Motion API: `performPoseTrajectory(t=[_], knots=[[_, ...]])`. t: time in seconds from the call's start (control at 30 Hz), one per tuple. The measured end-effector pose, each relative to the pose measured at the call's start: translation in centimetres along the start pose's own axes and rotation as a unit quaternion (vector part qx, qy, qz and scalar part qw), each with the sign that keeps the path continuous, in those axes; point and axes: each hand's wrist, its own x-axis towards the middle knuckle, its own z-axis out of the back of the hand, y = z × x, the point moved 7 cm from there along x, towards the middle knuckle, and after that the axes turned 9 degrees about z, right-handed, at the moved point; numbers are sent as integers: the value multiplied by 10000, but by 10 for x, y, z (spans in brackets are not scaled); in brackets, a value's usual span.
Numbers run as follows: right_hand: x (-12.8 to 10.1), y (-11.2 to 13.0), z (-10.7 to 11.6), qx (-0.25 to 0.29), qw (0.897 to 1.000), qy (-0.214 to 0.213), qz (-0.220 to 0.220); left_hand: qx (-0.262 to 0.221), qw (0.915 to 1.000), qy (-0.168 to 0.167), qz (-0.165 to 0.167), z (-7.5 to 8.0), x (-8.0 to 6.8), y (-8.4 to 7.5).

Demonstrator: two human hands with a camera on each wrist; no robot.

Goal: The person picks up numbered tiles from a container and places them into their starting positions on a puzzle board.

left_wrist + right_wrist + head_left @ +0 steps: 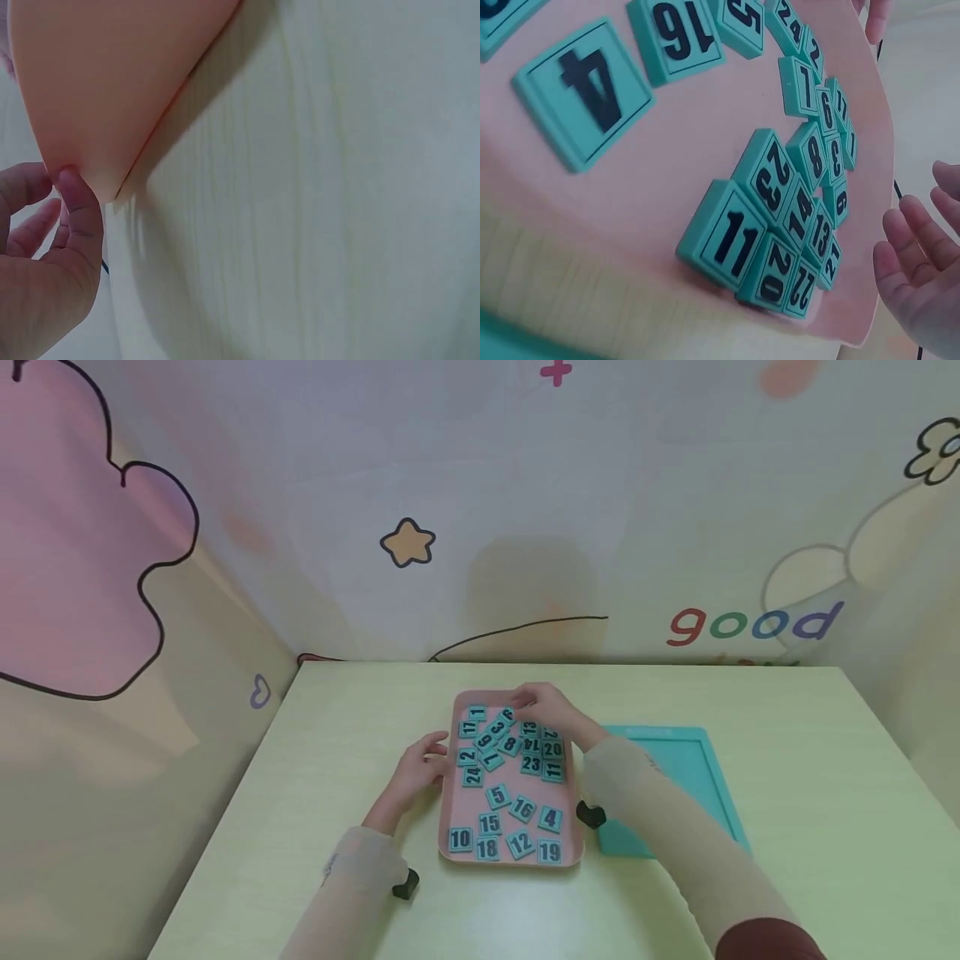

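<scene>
Covering the forearms closest to the camera, a pale cream fabric L sleeve (356, 885) and a matching R sleeve (667, 835) are coming in from the near edge, the latter w/ a maroon band (767, 940) behind it. A small black block (406, 884) is sitting at the L cuff, a second black block (591, 814) at the R. Under all this, a pale wood-grain table (810, 827) is spreading out.

Mid-table, a shallow pink rectangular tray w/ rounded corners (460, 806) is holding square teal tiles w/ black nos. Tile 10 (461, 839), tile 18 (487, 849), tile 12 (520, 843) & tile 19 (550, 852) are forming the near row; tile 15 (490, 824), tile 4 (551, 818), tile 16 (522, 808) & tile 5 (497, 796) are lying loosely beyond. To the right, a flat teal rectangular board w/ raised rim (686, 756) is lying partly hidden by the R sleeve.

At the tray's left side, the person's L hand (415, 768) is pinching the rim, thumb & index tips together on it. Farther in, tile 11 (553, 771), tile 23 (531, 764) & tile 20 (552, 749) are bunching w/ others, touching.

By the tray's far right corner, the R hand (551, 708) is hovering, fingers loosely bent, apart, gripping nothing, near a tile marked 6 or 9 (507, 714) (can't tell which way up).

Behind, a pastel-printed backdrop (420, 452) is showing an orange star (408, 543) & multicoloured "good" lettering (754, 624).
</scene>
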Motion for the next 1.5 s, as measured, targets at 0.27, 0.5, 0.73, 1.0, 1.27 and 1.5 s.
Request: performPoseTrajectory(t=[0.27, 0.5, 0.73, 1.0, 1.27, 1.5], knots=[[11, -4, -21, 228, 9985, 98, -480, 205, 9998, -33, -13, 1, -4, -3], [18, -2, -42, 287, 9976, 210, -602, 249, 9997, 12, -6, 1, -4, -3], [28, -1, -56, 131, 9991, 345, -205, 329, 9994, 83, -79, -1, -4, -4], [36, -6, -64, -252, 9982, 422, -346, 398, 9992, -20, -29, 1, -4, -4], [35, -6, -69, -626, 9950, 720, -303, 403, 9991, -39, -158, 1, -5, -8], [32, -9, -69, -637, 9943, 634, -566, 426, 9990, -88, -41, 1, -5, -7]])
